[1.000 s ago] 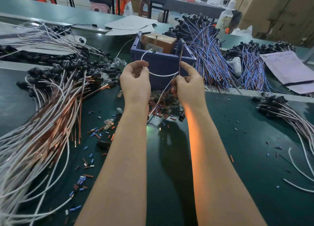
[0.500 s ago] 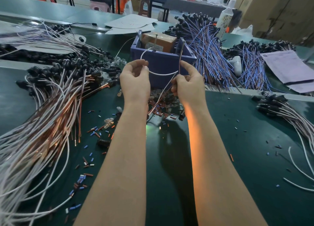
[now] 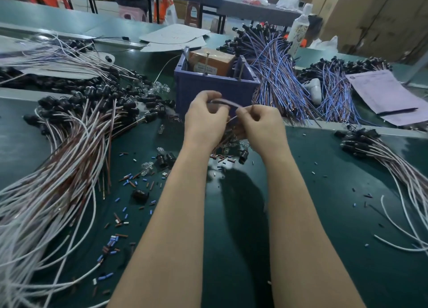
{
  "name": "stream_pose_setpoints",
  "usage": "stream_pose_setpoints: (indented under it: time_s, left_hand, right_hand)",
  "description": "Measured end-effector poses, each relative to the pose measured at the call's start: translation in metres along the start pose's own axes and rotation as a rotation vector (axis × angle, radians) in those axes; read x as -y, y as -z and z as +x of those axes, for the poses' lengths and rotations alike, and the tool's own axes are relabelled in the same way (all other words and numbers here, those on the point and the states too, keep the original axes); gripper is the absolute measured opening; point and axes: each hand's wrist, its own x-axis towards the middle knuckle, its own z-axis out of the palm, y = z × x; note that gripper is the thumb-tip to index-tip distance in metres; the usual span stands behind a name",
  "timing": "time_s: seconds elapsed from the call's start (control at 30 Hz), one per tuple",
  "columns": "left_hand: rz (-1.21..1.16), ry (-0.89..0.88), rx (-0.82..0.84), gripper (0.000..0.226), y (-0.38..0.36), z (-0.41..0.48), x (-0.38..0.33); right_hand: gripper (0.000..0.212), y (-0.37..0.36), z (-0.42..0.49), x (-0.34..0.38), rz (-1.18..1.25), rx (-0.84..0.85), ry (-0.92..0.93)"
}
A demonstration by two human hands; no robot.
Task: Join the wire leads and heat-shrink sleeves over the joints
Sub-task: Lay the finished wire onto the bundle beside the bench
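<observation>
On the dark green tabletop point(image 3: 324, 215) stands a blue plastic bin point(image 3: 215, 87). The label on the brown cardboard box point(image 3: 212, 61) inside it is too blurred to read. Just in front of the bin, the left hand point(image 3: 205, 124) and right hand point(image 3: 262, 124) each pinch in their grip a thin pale wire lead point(image 3: 225, 102). It is motion-blurred and arches left to right between them, its ends hidden inside the hands.

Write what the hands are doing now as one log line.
left hand: holds wire | right hand: pinches wire | place: before blue bin
</observation>
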Motion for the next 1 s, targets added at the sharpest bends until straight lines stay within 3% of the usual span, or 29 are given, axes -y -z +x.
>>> stream_pose_setpoints:
  time_s: [0.07, 0.13, 0.23, 0.37, 0.43, 0.5, 0.53, 0.6, 0.67, 0.77, 0.87, 0.93, 1.0]
  left_hand:
    - [0.357, -0.063, 0.034, 0.041, 0.001, -0.002, -0.006]
    - [0.618, 0.016, 0.283, 0.040, 0.000, -0.010, -0.013]
    - [0.555, 0.151, 0.586, 0.025, -0.007, -0.028, -0.019]
    - [0.481, -0.033, 0.602, 0.015, -0.017, -0.044, -0.025]
    - [0.486, -0.131, 0.615, 0.017, -0.021, -0.051, -0.035]
    - [0.562, -0.201, 0.676, 0.017, -0.028, -0.057, -0.046]
    - [0.648, -0.230, 0.725, 0.014, -0.034, -0.061, -0.053]
    - [0.811, -0.287, 0.844, 0.007, -0.047, -0.070, -0.066]
    - [0.869, -0.325, 0.967, 0.008, -0.061, -0.078, -0.073]
    - [0.768, -0.281, 1.139, 0.023, -0.076, -0.085, -0.075]
    - [0.548, -0.280, 1.103, 0.015, -0.089, -0.086, -0.079]
    - [0.355, -0.270, 1.027, 0.009, -0.101, -0.086, -0.082]
    - [0.305, -0.273, 0.978, 0.008, -0.120, -0.085, -0.083]
  right_hand:
    - [0.032, 0.007, -0.005, 0.001, 0.116, -0.113, -0.008]
    - [0.032, 0.014, -0.009, 0.006, 0.398, -0.173, -0.051]
    - [0.031, 0.022, -0.016, 0.010, 0.682, -0.215, -0.098]
    - [0.026, 0.041, -0.025, 0.005, 0.871, -0.333, -0.122]
    - [0.030, 0.056, -0.031, -0.002, 0.700, -0.355, -0.215]
    - [0.033, 0.067, -0.039, -0.010, 0.422, -0.150, -0.323]
    - [0.033, 0.072, -0.043, -0.014, 0.408, -0.001, -0.355]
    - [0.040, 0.083, -0.054, -0.016, 0.610, 0.204, -0.366]
    - [0.040, 0.100, -0.061, -0.018, 0.819, 0.220, -0.301]
    - [0.014, 0.133, -0.069, -0.029, 0.819, 0.002, -0.255]
    - [0.045, 0.172, -0.074, -0.050, 0.833, -0.225, -0.335]
    - [0.047, 0.200, -0.083, -0.061, 1.045, -0.234, -0.413]
    - [0.047, 0.221, -0.096, -0.072, 1.229, -0.259, -0.411]
